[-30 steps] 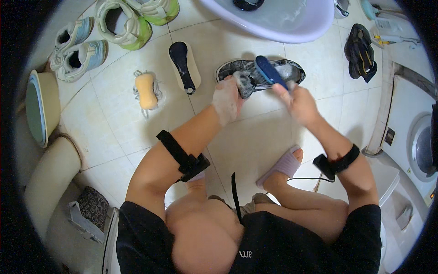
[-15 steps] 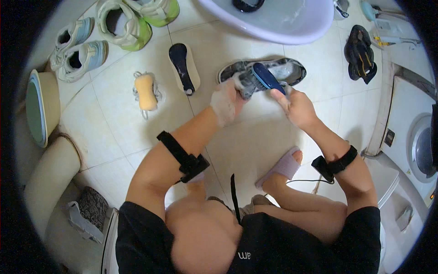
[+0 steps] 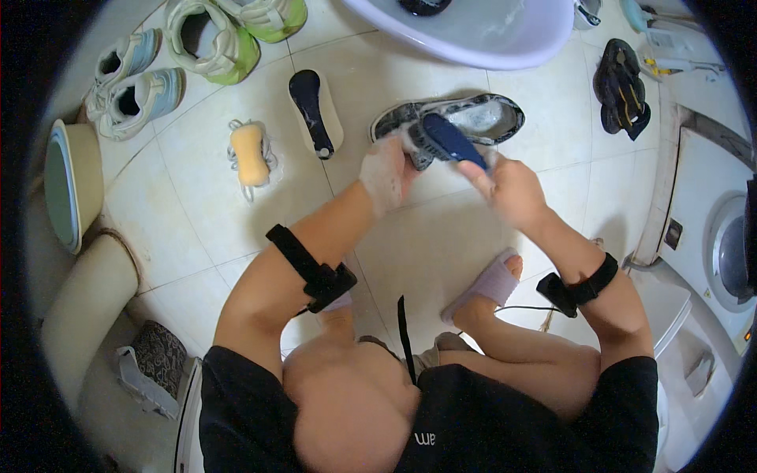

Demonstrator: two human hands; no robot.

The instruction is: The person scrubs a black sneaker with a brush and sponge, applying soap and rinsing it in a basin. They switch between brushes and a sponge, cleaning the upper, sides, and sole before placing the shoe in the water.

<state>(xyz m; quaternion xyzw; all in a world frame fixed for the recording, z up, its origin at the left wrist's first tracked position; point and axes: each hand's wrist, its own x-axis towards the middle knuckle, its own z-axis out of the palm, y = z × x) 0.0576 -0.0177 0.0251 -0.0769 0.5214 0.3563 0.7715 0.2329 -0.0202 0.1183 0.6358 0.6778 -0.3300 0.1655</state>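
Black low-cut shoe [image 3: 482, 120], streaked with white suds, lay on the pale tiled floor [image 3: 426, 236] in front of the person, its opening toward the right. The left hand [image 3: 386, 169], coated in foam, was closed on a dark flap, apparently the tongue, at the shoe's near side; its fingertips were partly hidden. The right hand [image 3: 516, 189] was curled firmly around the handle of a blue scrubbing brush [image 3: 451, 140], its thumb laid along it. The brush head was over the foamy flap, just beside the left fingers.

Beyond the shoe stood a lavender basin [image 3: 473, 52] of cloudy water with something black in it. To the left lay an elongated navy-and-cream object [image 3: 314, 110], and farther left a waisted yellow bar [image 3: 250, 154] rested on grey laces [image 3: 268, 155]. White-and-lime sneakers [image 3: 236, 65] and white-and-pale-blue sneakers [image 3: 146, 102] were at the upper left. Well off to the right were dark sandals [image 3: 619, 87], with a white front-loading washing machine [image 3: 694, 209] nearer the person.
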